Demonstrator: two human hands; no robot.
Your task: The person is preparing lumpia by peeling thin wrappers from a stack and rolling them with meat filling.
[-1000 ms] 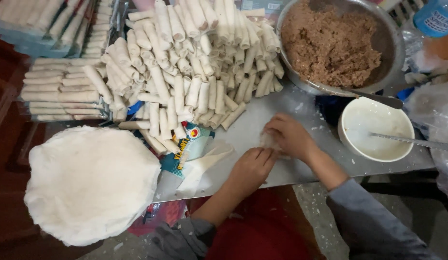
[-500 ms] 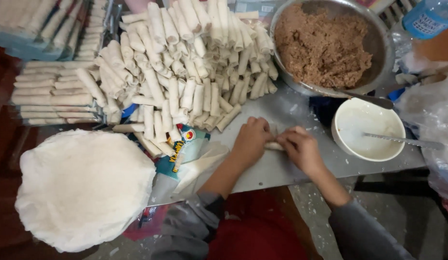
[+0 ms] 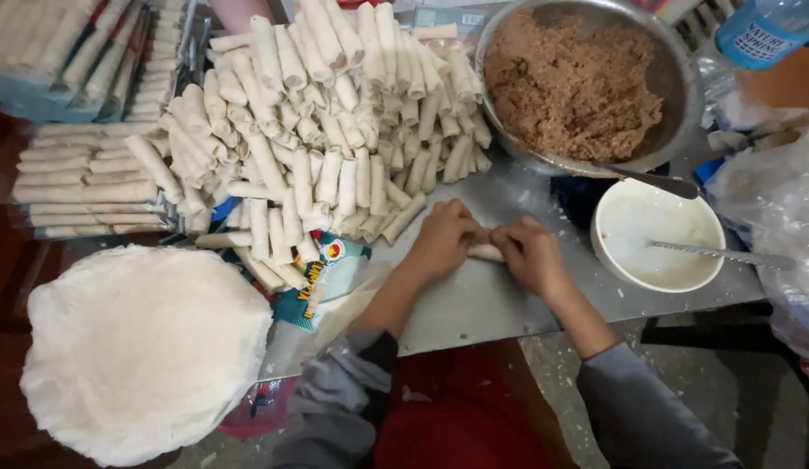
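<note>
Both hands are now meeting over the roll (image 3: pixel 486 253) — left hand (image 3: pixel 444 239) and right hand (image 3: pixel 530 254) are pinching its ends on the metal tray (image 3: pixel 474 304); keeping even pressure tightens it.

Left hand (image 3: pixel 441 239) and right hand (image 3: pixel 532 254) side by side, palms down, fingers curled

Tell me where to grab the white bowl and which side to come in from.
Grip the white bowl by its near-left rim, coming from the left, where the right hand already lies. The metal utensil rests inside with its handle out over the right rim, and the big metal bowl of filling crowds the far side, so those edges are probably awkward.
</note>
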